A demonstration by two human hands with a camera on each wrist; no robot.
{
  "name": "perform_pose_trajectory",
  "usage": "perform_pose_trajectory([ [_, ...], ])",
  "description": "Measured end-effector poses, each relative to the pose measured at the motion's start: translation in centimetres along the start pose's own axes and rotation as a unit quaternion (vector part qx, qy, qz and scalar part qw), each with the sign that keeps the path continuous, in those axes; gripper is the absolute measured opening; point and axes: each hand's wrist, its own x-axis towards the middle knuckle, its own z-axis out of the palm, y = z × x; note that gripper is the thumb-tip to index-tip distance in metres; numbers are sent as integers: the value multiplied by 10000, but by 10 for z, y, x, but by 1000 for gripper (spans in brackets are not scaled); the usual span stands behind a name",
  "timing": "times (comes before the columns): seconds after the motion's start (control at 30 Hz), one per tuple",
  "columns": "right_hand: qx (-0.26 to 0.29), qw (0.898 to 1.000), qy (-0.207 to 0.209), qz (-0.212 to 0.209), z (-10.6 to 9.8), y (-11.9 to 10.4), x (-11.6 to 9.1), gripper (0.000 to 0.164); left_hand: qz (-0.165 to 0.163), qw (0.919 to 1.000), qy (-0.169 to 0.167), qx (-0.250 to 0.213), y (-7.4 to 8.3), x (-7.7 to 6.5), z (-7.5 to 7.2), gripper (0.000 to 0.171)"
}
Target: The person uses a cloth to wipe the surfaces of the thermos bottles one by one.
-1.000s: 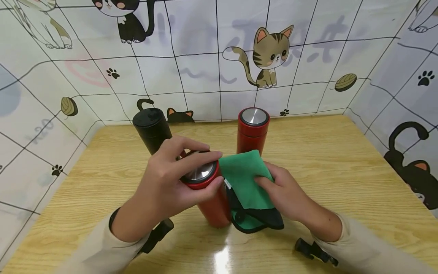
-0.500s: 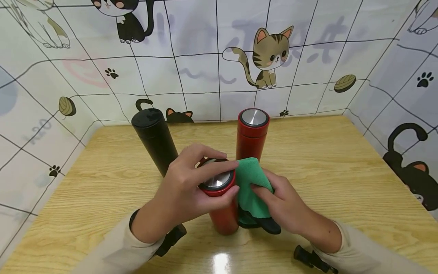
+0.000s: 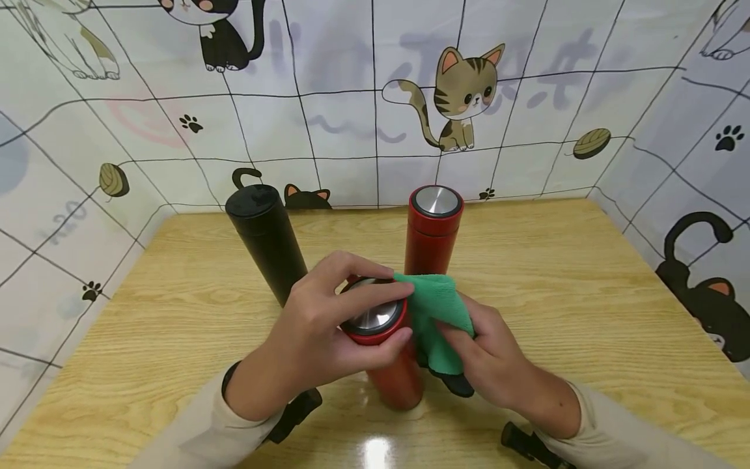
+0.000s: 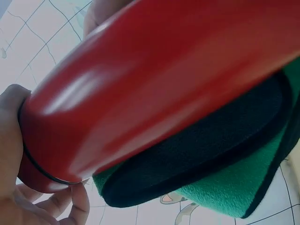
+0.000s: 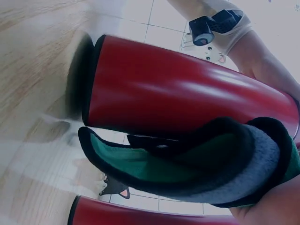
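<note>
Left hand gripped near red bottle from above; bottle had shifted right, seemingly bringing right side against green cloth pinched by right hand.

Pale wood-grain table in front of me, light glare near middle. White far wall, left wall and right wall, black grid lines; tabby cat print far, right of centre, dark cat print at right.

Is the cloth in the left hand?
No, the right hand holds the green cloth, while the left hand grips the front red bottle.
</note>
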Motion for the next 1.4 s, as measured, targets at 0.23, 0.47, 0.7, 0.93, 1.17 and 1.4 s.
perform_pose_trajectory([
  [0.23, 84, 9997, -168, 141, 3, 5, 0, 46, -67, 10000, 3, 45, 0, 0, 0, 32],
  [0.47, -121, 9990, -79, 431, 6, 11, 1, 40, -328, 9995, 34, 4, -4, -2, 7, 34],
  [0.7, -112, 9987, -25, 501, 6, 13, 0, 36, -353, 9993, -34, -104, -7, -6, 16, 40],
  [0.93, -106, 9996, 263, -11, 5, 12, -2, 40, -166, 9997, -94, -161, -4, -7, 18, 42],
  [1.17, -594, 9963, -188, 588, 6, 19, 0, 35, -212, 9994, -199, -171, -3, -6, 18, 42],
  [1.4, -918, 9951, 152, 333, 5, 14, 0, 37, -317, 9991, -291, -65, -2, -8, 16, 43],
])
